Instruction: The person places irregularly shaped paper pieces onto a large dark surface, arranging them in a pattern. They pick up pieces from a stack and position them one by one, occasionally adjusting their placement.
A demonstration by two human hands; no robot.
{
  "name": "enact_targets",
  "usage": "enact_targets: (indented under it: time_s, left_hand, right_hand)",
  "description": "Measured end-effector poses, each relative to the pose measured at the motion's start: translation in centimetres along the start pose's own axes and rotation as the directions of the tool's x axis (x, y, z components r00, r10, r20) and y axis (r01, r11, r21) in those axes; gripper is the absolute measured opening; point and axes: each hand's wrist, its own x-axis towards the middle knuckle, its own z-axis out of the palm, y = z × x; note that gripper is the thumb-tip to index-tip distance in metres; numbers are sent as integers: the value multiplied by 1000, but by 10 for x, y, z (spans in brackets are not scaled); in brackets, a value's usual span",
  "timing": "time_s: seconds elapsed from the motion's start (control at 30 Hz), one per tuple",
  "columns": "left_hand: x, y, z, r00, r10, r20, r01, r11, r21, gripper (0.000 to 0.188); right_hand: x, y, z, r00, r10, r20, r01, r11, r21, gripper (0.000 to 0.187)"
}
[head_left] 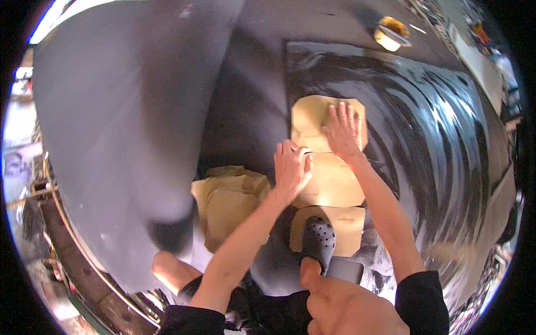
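Note:
Three tan cut sheets with clipped corners lie in a column on a wet, shiny black surface: a far sheet [310, 120], a middle sheet [335, 181] and a near sheet [349, 231]. My right hand [343, 134] presses flat on the far sheet, fingers stretched out. At the left edge, where the far and middle sheets meet, my left hand [292, 172] has its fingers curled in, seeming to pinch the edge there. Exactly which sheet it grips is partly hidden. My foot in a black clog [319, 237] stands on the near sheet.
A loose pile of similar tan sheets [229, 206] lies left of my left forearm. At the far right stands a small tub [392, 33] with brownish-yellow stuff inside. A large dark grey sheet [134, 123] covers the left side. Whitish streaks [441, 111] smear the black surface.

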Motion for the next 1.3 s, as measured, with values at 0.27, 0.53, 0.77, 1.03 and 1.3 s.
enact_targets:
  time_s: [0.27,0.53,0.77,1.03,1.3]
  left_hand:
    - [-207,25,-73,133,-971,-198,561,238,-793,45]
    - [-320,-35,-53,-169,-927,334,342,-372,-863,73]
    - [-345,-38,-43,368,-917,154,179,-92,-980,49]
    - [-276,-2,-93,-64,-998,4,347,-26,-937,44]
    - [-282,11,-96,-62,-964,-260,220,241,-945,73]
  right_hand:
    - [-103,-195,-29,838,-545,-25,443,653,614,53]
    - [-152,-250,-53,850,-526,-40,477,735,481,41]
    - [-197,-253,-131,348,-937,24,354,156,922,25]
    - [-118,-199,-89,708,-704,56,293,365,884,44]
    - [-117,-170,-98,577,-810,-103,-123,-211,970,32]
